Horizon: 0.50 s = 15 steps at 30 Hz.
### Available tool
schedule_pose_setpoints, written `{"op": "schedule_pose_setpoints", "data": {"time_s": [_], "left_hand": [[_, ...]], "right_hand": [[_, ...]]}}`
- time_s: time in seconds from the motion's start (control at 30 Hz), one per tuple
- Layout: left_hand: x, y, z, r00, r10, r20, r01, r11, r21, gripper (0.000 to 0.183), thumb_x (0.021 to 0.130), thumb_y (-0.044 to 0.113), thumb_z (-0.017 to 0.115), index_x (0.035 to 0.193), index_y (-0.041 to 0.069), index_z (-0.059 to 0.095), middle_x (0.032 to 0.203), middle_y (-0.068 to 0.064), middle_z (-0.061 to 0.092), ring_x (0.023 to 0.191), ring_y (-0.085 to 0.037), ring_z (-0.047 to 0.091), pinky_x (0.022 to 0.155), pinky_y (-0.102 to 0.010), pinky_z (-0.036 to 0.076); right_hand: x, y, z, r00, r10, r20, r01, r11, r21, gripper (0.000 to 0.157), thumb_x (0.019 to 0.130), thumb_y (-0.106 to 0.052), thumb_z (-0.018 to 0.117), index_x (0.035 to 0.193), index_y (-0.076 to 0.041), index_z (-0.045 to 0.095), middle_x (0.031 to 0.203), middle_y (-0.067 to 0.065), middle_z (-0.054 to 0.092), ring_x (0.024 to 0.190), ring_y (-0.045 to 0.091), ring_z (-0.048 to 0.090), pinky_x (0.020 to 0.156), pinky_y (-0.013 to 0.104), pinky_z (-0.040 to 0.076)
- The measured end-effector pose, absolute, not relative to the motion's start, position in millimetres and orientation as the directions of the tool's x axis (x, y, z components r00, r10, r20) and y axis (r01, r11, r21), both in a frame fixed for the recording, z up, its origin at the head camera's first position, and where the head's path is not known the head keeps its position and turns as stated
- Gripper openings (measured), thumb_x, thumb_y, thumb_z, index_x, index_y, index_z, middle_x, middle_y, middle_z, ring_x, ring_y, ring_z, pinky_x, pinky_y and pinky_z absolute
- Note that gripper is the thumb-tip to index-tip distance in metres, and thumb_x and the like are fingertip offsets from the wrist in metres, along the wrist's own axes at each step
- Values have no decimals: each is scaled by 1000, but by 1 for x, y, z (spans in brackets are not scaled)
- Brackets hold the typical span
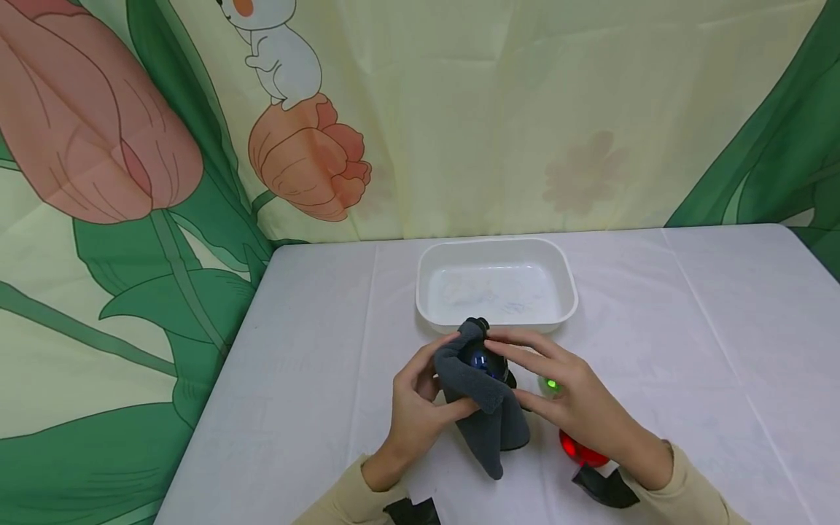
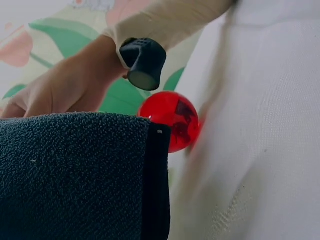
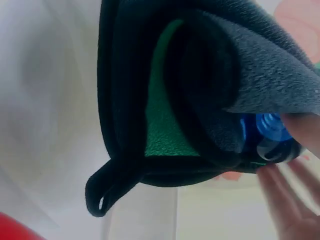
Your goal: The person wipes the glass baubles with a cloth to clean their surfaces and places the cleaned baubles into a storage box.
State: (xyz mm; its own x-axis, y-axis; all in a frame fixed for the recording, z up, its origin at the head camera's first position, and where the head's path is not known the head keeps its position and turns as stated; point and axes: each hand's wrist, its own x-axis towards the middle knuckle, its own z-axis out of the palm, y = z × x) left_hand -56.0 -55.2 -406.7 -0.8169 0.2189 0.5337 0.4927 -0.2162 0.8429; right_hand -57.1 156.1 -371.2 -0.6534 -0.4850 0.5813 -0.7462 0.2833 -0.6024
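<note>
A dark grey towel (image 1: 482, 423) with a black edge is folded about a shiny dark blue ball (image 1: 484, 359) above the table. From the left side my left hand (image 1: 423, 408) grips the towel, its thumb across the front. My right hand (image 1: 571, 379) holds the ball between thumb and fingertips; the right wrist view shows blue surface (image 3: 272, 129) between them. That view also shows a green underside (image 3: 167, 130) on the towel and a loop (image 3: 107, 192) at its corner. The ball's lower part is hidden in the cloth.
Behind the hands stands a white plastic basin (image 1: 429, 292). A shiny red ball (image 1: 580, 448) sits on the white-covered table (image 1: 315, 350) below my right forearm, and a green ball (image 1: 550, 384) is partly hidden by the right hand. A printed curtain (image 1: 459, 146) hangs behind.
</note>
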Motion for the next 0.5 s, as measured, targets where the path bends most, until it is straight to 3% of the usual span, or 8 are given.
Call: {"op": "schedule_pose_setpoints", "data": {"time_s": [0.13, 0.3, 0.4, 0.5], "left_hand": [[-56, -55, -407, -813, 226, 537, 494, -221, 841, 67, 72, -7, 73, 132, -1, 44, 125, -20, 51, 107, -32, 55, 80, -39, 51], [-55, -55, -407, -810, 235, 537, 501, -197, 843, 70, 69, -11, 74, 132, -1, 44, 125, -19, 52, 107, -30, 56, 80, -37, 52], [-55, -55, -409, -805, 239, 543, 510, -189, 839, 73, 66, -15, 74, 131, -3, 44, 124, -21, 53, 106, -29, 56, 78, -36, 52], [-56, -56, -409, -800, 242, 549, 518, -184, 836, 74, 65, -16, 74, 131, -4, 43, 124, -21, 53, 106, -29, 56, 78, -36, 52]], "right_hand": [[-57, 154, -370, -576, -497, 649, -813, 263, -519, 46, 91, -33, 54, 124, -2, 57, 129, 16, 50, 117, 23, 49, 91, 16, 42], [-57, 153, -371, -559, -494, 666, -827, 266, -496, 47, 91, -34, 53, 124, -1, 56, 127, 16, 51, 114, 24, 51, 89, 15, 42], [-56, 154, -370, -590, -492, 640, -803, 272, -531, 48, 89, -32, 56, 126, -1, 55, 127, 15, 51, 112, 22, 53, 89, 17, 43], [-55, 154, -370, -679, -477, 557, -709, 234, -665, 48, 84, -17, 65, 129, -3, 52, 127, 10, 52, 112, 20, 54, 85, 22, 48]]}}
